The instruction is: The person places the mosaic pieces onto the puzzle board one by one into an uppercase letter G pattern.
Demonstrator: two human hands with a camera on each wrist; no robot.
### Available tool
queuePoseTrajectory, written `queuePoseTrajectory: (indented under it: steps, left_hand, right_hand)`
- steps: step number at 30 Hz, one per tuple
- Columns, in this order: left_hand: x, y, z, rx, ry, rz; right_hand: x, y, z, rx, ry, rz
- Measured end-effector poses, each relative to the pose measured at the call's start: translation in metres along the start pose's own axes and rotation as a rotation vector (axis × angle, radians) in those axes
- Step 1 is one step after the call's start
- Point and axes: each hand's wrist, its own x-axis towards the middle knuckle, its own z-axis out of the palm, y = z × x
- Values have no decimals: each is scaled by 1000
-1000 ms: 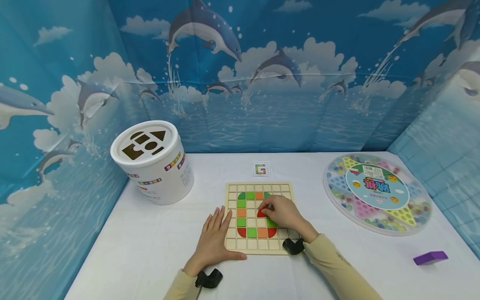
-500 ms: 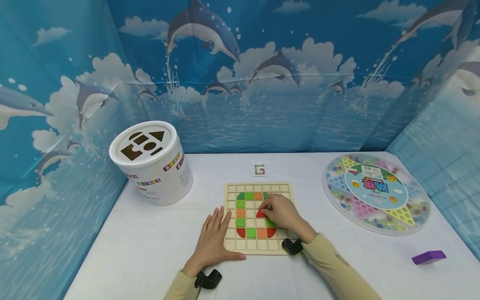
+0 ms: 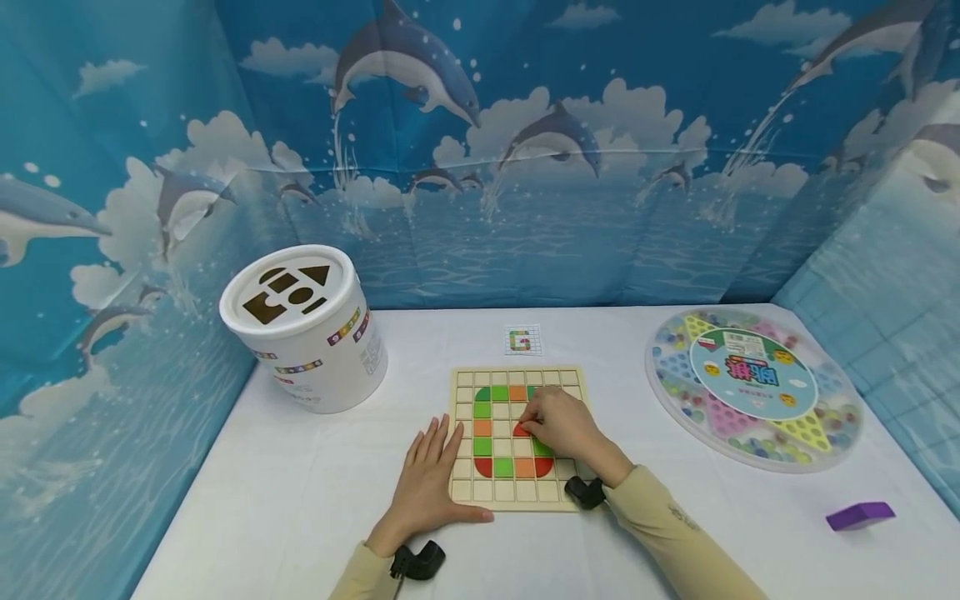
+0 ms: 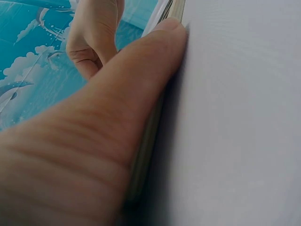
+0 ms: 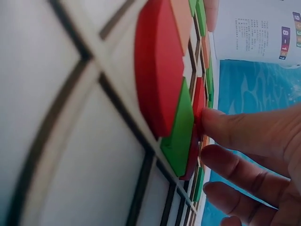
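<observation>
On the white table lies a wooden grid board (image 3: 462, 492) with green, orange and red tiles set in its squares. The left hand (image 3: 426, 483) lies spread at the board's left side, its thumb along the near edge; the left wrist view shows that thumb against the board's rim. Over the board's right half, the right hand (image 3: 564, 423) pinches a small red tile (image 3: 521, 431) with a rounded side. In the right wrist view the thumb touches this red tile (image 5: 199, 101), beside a green tile (image 5: 179, 136). The right hand partly hides the upper right tiles.
A small pattern card (image 3: 522, 340) lies behind the board. To the left stands a white bucket (image 3: 315, 350) with shaped holes in its lid. A round marble game box (image 3: 753, 387) and a purple block (image 3: 860, 516) are at the right. A dolphin curtain (image 3: 465, 233) hangs behind.
The right fingertips cover slightly more of the red tile than before. The left hand keeps its place at the board, and the head view shifts only a little.
</observation>
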Motion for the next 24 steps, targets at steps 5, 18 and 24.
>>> queuePoseTrajectory:
  steps: [5, 18, 24]
  left_hand:
    - [0, -2, 2, 6, 8, 7]
    - [1, -1, 4, -11, -6, 0]
    - [2, -2, 3, 1, -6, 8]
  right_hand:
    - [0, 1, 2, -10, -14, 6]
    - [-8, 5, 0, -27, -38, -21]
    - [-13, 9, -2, 6, -81, -27]
